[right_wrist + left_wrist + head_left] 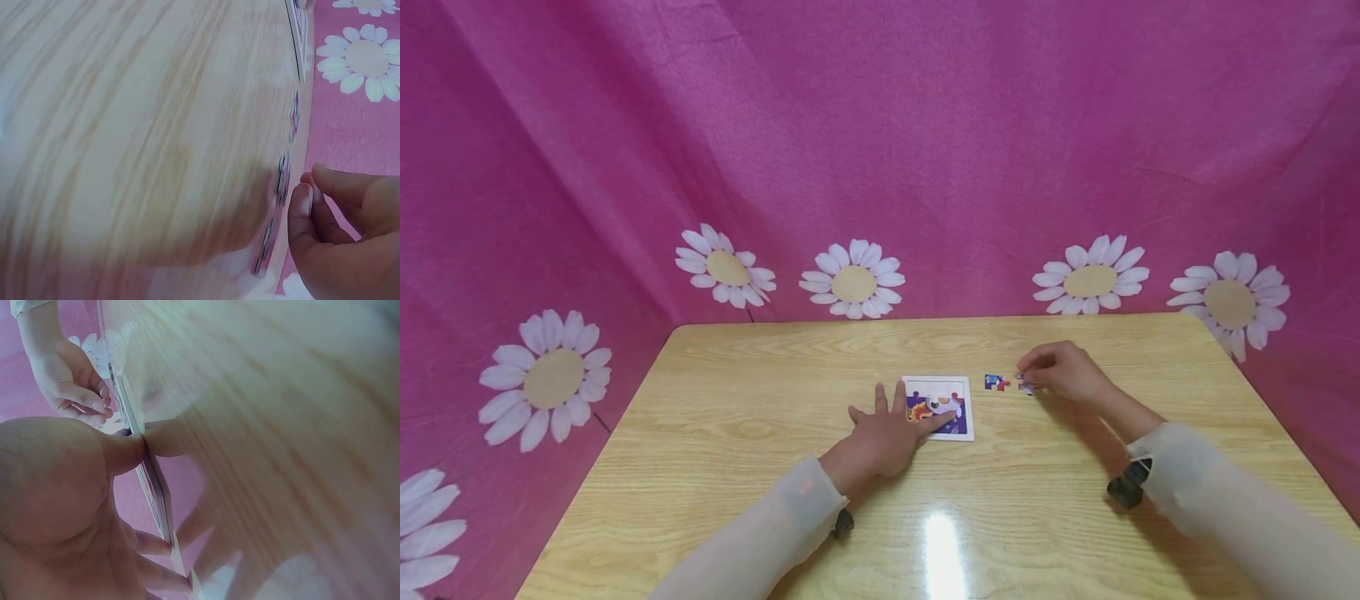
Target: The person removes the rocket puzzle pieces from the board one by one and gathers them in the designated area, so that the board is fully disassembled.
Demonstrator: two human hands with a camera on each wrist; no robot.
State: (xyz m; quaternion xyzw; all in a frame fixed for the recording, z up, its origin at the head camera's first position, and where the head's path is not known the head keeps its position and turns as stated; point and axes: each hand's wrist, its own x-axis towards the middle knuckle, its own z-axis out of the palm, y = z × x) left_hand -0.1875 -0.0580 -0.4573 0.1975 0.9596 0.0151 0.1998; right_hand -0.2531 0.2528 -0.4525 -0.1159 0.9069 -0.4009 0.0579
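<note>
Two hands work at one desk (760,383). The left hand (887,437) lies open and palm down with fingers spread, its thumb stretched over one white-rimmed jigsaw tray (968,408); in the left wrist view, the thumb presses the tray's edge. The right hand (1067,375) has bent fingers drawn in towards its thumb; whether a piece is pinched there cannot be told.

At least three loose jigsaw pieces (264,247) lie flat in a row below and beside the right hand. The one nearest the tray, a blue-and-red piece (992,382), sits between the hands, its red tab pointing towards the right hand.

The jigsaw tray looks nearly square, with no clear long axis, and its sides run roughly in line with the desk's. A pale strip shows along its far side, beyond the thumb.

Wood grain stretches from the left hand out to the desk's left edge, and from the right hand to the right edge. Beyond both hands, past the far edge, hangs a pink curtain (925,150) with six daisies (852,283) in the head view.
</note>
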